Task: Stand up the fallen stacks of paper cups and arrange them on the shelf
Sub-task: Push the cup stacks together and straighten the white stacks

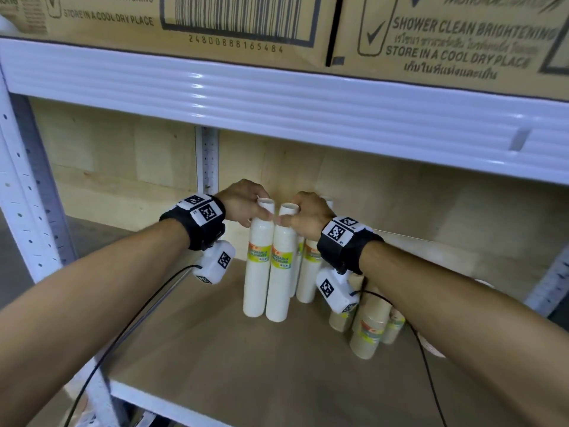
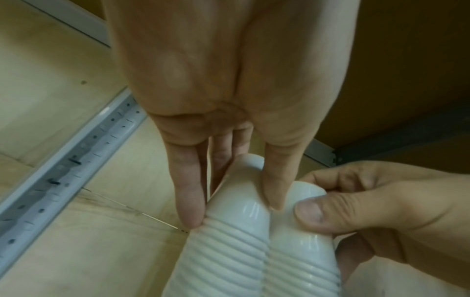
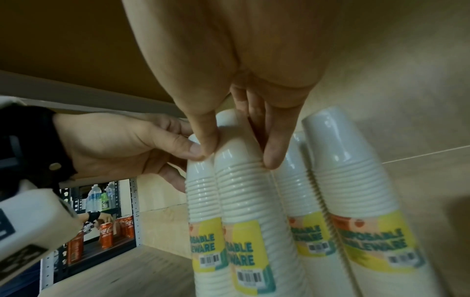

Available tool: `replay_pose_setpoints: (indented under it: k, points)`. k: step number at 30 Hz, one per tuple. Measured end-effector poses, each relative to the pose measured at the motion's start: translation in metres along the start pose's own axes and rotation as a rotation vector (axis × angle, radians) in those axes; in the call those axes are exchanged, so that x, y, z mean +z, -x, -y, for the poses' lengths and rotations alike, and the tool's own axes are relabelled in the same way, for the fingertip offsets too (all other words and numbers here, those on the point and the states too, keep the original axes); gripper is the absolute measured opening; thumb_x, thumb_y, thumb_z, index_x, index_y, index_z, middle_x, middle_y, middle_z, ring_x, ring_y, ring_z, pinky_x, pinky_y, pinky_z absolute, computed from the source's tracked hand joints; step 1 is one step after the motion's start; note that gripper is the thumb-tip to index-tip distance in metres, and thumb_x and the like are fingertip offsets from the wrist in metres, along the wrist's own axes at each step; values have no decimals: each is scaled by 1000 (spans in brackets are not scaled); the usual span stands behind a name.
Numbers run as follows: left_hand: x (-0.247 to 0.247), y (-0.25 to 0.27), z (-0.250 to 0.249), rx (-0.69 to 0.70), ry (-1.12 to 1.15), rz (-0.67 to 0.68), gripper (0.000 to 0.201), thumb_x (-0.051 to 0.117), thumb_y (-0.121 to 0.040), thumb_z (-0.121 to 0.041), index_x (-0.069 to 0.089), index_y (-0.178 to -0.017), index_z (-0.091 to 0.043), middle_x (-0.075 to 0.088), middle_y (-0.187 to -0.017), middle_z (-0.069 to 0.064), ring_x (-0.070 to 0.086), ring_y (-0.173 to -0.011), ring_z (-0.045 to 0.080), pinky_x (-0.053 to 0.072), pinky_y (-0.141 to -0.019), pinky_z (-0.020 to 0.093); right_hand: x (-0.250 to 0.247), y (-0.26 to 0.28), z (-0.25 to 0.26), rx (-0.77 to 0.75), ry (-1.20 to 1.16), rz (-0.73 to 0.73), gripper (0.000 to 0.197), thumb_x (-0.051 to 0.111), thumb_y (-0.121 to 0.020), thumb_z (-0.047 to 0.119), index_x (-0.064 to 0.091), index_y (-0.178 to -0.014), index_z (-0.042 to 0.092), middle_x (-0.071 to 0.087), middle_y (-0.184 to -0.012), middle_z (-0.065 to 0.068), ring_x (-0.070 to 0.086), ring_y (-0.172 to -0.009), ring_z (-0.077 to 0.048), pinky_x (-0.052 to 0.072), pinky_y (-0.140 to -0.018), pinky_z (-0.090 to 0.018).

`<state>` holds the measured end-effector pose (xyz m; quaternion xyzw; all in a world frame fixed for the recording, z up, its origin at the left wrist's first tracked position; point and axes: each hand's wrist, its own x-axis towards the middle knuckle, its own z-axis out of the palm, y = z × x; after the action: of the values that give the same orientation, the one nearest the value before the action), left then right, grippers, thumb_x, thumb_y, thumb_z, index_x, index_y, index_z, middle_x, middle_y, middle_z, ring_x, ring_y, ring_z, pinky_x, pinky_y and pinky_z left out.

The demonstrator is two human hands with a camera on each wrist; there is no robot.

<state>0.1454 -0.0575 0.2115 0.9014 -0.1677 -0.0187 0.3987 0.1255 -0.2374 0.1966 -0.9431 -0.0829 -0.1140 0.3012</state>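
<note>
Two white paper cup stacks with yellow labels stand upright side by side on the wooden shelf board (image 1: 215, 365). My left hand (image 1: 246, 206) grips the top of the left stack (image 1: 257, 272); its fingers (image 2: 190, 201) and thumb wrap that stack (image 2: 229, 251). My right hand (image 1: 295, 215) pinches the top of the right stack (image 1: 281, 272), thumb and fingers (image 3: 272, 158) on either side of it (image 3: 244, 191). Two more white stacks (image 3: 353, 180) stand upright just behind. Brown cup stacks (image 1: 368, 328) stand to the right, under my right forearm.
The white beam of the upper shelf (image 1: 277, 97) hangs low over the stacks, with cardboard boxes (image 1: 215, 23) on it. A perforated upright (image 1: 27, 195) bounds the left side. A white rounded shape (image 1: 434, 349) peeks out past my right forearm.
</note>
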Motion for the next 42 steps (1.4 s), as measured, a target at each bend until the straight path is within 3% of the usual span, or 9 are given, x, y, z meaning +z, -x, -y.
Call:
replay_pose_setpoints:
  k: [3,6,9,13,22,28,36,40,42]
  points:
    - [9,-4,-7,20,13,24,31,76,-81,-13,65,-109,-9,67,-104,11,66,-97,24,61,-76,38,-9,4,-11,7,-3,-6,50,78,-76,38,63,-116,12,60,-124,0,58,-111,-18,46,-81,-26]
    - [17,-9,-12,37,19,38,31,77,-80,-14,66,-108,-10,67,-104,10,66,-96,22,61,-78,40,-16,11,-19,-2,-92,-11,60,81,-75,30,60,-128,12,52,-141,4,51,-127,-13,39,-95,-20]
    - [26,-14,-17,48,29,52,32,78,-79,-14,65,-108,-9,67,-102,9,65,-92,19,61,-79,39,-25,19,-23,0,-127,0,60,80,-77,23,58,-132,17,56,-134,9,54,-115,-7,43,-83,-13]
    - [34,-16,-21,51,41,77,34,78,-80,-12,63,-110,-8,67,-104,11,65,-96,24,60,-81,41,-32,25,-29,5,-75,-11,40,79,-79,20,62,-115,23,47,-96,19,48,-84,0,28,-53,-4]
    - [44,-17,-21,37,49,94,36,78,-80,-11,61,-111,-11,66,-108,10,64,-102,25,59,-82,40,-23,20,-40,97,-7,-34,49,81,-73,32,58,-112,14,53,-102,7,53,-92,-13,32,-55,-19]
    - [46,-18,-18,38,57,92,34,79,-79,-13,62,-109,-13,66,-108,10,65,-102,25,60,-82,41,-21,20,-43,124,-10,-24,59,81,-74,32,55,-123,13,56,-123,-2,55,-110,-20,39,-76,-27]
    - [47,-21,-19,30,61,81,37,80,-79,-13,61,-110,-15,66,-105,8,66,-101,25,60,-79,37,-23,18,-45,108,10,-35,52,81,-73,32,59,-116,13,58,-121,0,55,-104,-17,41,-75,-27]
    - [45,-23,-23,37,59,70,36,79,-79,-14,62,-111,-14,66,-107,10,65,-101,26,60,-80,38,-25,18,-46,99,2,-60,48,81,-73,35,60,-111,15,58,-110,4,54,-94,-12,38,-62,-23]
    - [42,-22,-26,45,46,63,39,80,-79,-16,62,-113,-15,65,-109,13,65,-101,26,60,-81,39,-28,18,-44,96,-5,-75,49,80,-73,38,59,-111,16,57,-108,4,56,-96,-14,42,-67,-25]
